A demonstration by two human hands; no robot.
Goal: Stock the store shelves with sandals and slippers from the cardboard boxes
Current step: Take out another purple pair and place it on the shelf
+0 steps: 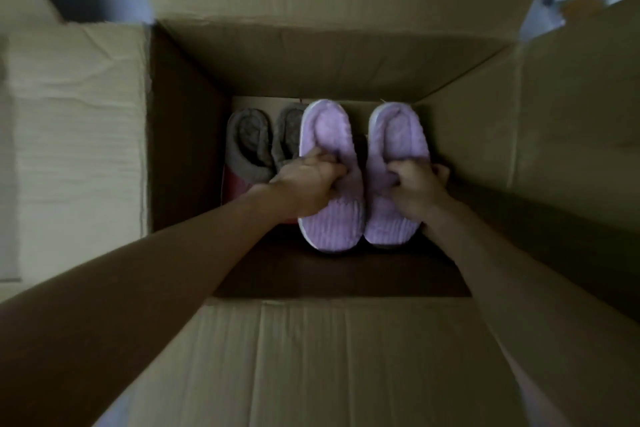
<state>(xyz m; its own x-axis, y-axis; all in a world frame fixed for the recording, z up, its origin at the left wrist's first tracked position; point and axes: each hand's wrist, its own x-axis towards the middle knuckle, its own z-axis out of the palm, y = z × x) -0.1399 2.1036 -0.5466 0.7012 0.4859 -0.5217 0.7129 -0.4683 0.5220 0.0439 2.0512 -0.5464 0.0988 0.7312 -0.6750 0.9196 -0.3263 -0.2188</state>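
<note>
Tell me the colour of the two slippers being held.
The slippers are lilac with white-edged soles; head view.

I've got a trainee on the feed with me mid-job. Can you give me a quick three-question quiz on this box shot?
1. Multiple choice: inside the cardboard box, where do the grey slippers lie relative to the lilac pair? A) on the person's left B) on the person's right C) stacked on top
2. True or false: the right hand is empty.
3. Short answer: counting the left hand too, how many slippers are gripped in all?

Key
1. A.
2. False: it grips the right lilac slipper.
3. Two: the left hand grips the left lilac slipper.
</note>
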